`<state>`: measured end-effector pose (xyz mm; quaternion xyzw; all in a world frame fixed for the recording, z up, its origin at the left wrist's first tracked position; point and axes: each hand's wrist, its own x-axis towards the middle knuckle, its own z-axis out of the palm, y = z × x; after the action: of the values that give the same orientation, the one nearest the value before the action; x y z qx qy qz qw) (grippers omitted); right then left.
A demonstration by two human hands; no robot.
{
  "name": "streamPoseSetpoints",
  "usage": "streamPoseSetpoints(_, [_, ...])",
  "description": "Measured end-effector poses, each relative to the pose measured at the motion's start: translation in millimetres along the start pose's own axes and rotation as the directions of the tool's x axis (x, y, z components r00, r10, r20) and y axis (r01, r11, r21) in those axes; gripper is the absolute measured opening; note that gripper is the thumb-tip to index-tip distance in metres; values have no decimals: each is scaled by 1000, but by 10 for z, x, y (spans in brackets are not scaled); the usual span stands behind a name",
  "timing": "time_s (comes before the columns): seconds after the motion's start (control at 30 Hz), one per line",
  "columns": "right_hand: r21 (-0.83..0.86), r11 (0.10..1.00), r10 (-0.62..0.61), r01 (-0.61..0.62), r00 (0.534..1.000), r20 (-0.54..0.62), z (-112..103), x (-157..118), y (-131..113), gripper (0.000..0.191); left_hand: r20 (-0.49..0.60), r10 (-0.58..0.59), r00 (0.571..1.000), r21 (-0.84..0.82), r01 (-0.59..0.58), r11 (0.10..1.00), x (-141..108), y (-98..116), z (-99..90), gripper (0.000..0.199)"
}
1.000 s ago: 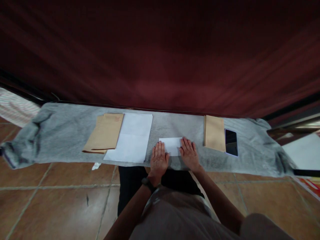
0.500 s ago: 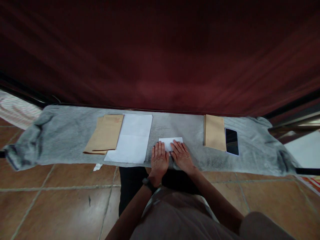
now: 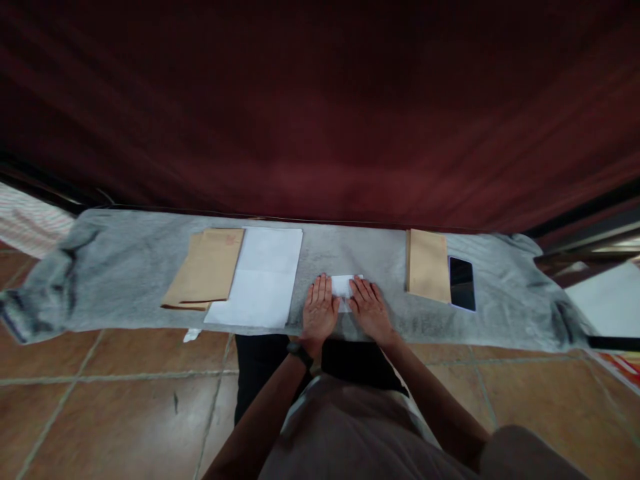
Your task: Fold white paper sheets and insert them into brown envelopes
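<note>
A small folded white paper (image 3: 342, 287) lies flat on the grey cloth near its front edge. My left hand (image 3: 320, 312) presses flat on the paper's left side, fingers stretched out and pointing away from me. On the right side of the paper lies my right hand (image 3: 371, 311), also flat with its fingers extended. Between the two hands the paper's middle shows; its side parts are hidden under my fingers. Left of my left hand are white sheets (image 3: 265, 277), partly covered by brown envelopes (image 3: 213, 267).
The grey cloth (image 3: 125, 267) covers a long narrow surface. To the right lie a stack of brown envelopes (image 3: 429, 267) and a phone (image 3: 462, 283) with a dark screen. A dark red curtain (image 3: 320, 133) hangs behind the far edge.
My hands have moved apart and slightly forward over the folded paper, pressing its sides, so more of its middle shows. The view has shifted slightly; the envelopes and phone lie as before.
</note>
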<state>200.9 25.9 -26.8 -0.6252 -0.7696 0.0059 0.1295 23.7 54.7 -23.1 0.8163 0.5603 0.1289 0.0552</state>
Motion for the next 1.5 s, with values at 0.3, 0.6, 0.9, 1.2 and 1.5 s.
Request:
streamPoseSetpoints(0.3, [-8, 994, 107, -107, 993, -52, -66, 35, -31, 55, -28, -78, 997, -2, 78, 997, -30, -31, -2, 62])
streamPoseSetpoints(0.6, [51, 997, -67, 66, 997, 27, -13, 87, -356, 48, -11, -78, 997, 5, 78, 997, -168, -49, -93, 59])
streamPoseSetpoints(0.9, [31, 997, -71, 73, 997, -41, 113, 58, -318, 59, -144, -184, 972, 13, 188, 982, -222, -770, -575, 53])
streamPoseSetpoints(1.2, [-3, 996, -85, 85, 995, -55, 158, 46, -306, 58, -148, -770, 621, 51, 782, 621, -17, -2509, -1208, 87])
streamPoseSetpoints(1.5, [-16, 996, -88, 87, 995, -52, 146, 49, -317, 57, -189, -827, 530, -278, 779, 562, -66, -2561, -1426, 49])
